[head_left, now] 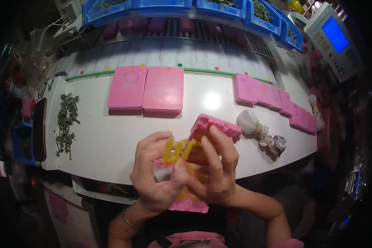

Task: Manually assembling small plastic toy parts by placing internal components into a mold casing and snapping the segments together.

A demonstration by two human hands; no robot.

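Above the white table's (107, 153) near edge, the left hand (153, 173) pinched a yellow piece (171, 153) while the right hand (220, 175) gripped a pink mold (203, 124), its fingers hiding part. A tied pouch (249, 122) lay near the mold; two large blocks (164, 91) lay beyond, smaller blocks (263, 95) rightward, green sprigs (67, 120) far left.
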